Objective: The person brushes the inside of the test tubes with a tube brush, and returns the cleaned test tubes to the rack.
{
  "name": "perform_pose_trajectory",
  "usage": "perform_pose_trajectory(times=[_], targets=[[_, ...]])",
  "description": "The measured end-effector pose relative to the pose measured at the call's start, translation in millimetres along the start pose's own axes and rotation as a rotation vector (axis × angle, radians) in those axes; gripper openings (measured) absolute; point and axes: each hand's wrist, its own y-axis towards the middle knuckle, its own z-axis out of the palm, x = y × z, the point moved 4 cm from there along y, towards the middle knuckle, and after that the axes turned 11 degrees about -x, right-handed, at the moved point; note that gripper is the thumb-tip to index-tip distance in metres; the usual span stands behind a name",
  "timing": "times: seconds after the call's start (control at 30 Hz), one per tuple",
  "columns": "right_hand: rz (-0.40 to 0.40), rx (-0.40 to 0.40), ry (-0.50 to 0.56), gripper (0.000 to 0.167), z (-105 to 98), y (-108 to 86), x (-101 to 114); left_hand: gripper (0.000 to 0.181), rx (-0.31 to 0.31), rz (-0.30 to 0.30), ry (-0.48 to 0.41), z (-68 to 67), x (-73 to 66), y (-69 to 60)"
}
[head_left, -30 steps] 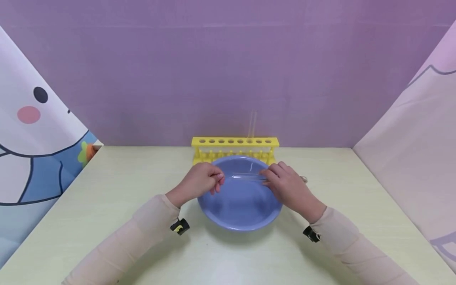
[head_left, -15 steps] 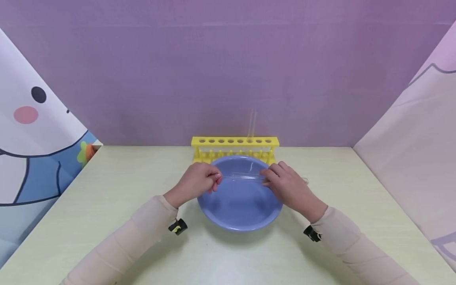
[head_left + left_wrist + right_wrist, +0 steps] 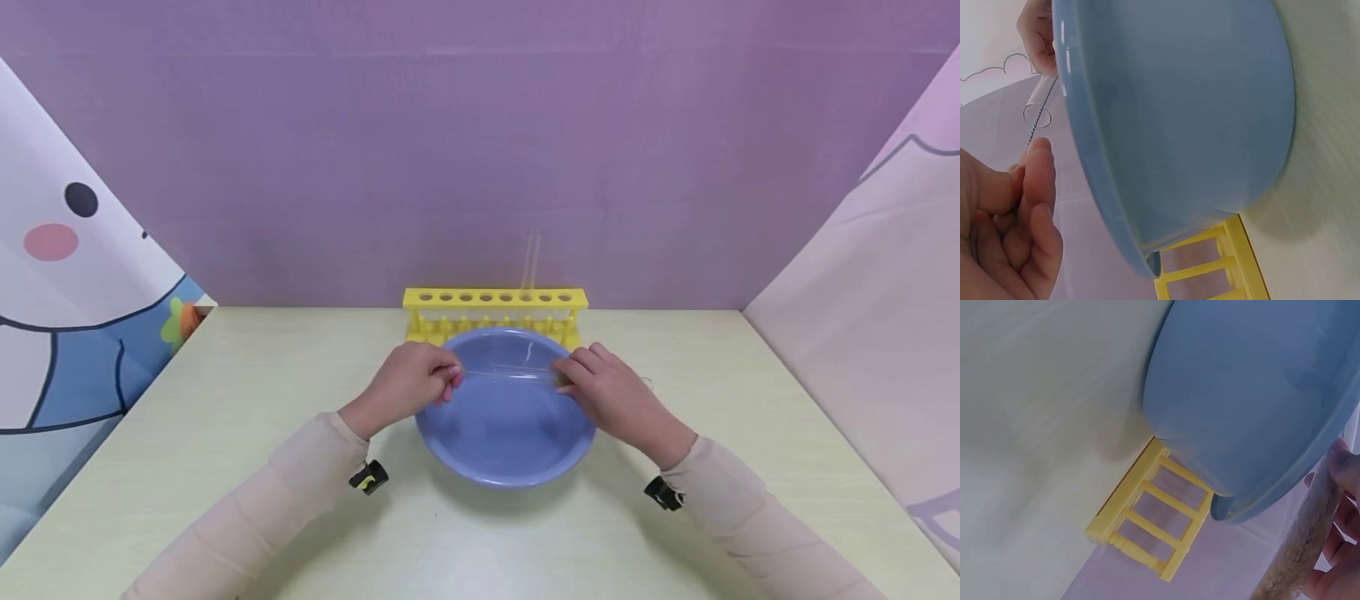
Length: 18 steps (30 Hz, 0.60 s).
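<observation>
My left hand pinches the thin twisted wire of a test tube brush between thumb and fingers. That wire runs into the open mouth of a clear test tube, lying level above the blue basin. My right hand grips the tube's other part, near the basin's right rim. In the right wrist view, the brush's pale bristles show inside the glass, beside my right fingers. The brush's far end is faint in the head view.
Behind the basin stands a yellow test tube rack, partly hidden by it. Another clear test tube stands upright in one of the rack's holes. A pale table lies beneath, with a purple backdrop at its far edge.
My left hand has shifted a little to the left, and more bare wire shows between it and the tube's mouth. The right hand and tube have drifted slightly right.
</observation>
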Motion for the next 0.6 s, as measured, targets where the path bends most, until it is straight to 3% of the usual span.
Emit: perform_pose_trajectory(times=[0.6], targets=[[0.054, 0.061, 0.085, 0.029, -5.1, -7.9, -8.2, 0.022, -0.014, 0.018, 0.017, -7.8, 7.8, -4.3]])
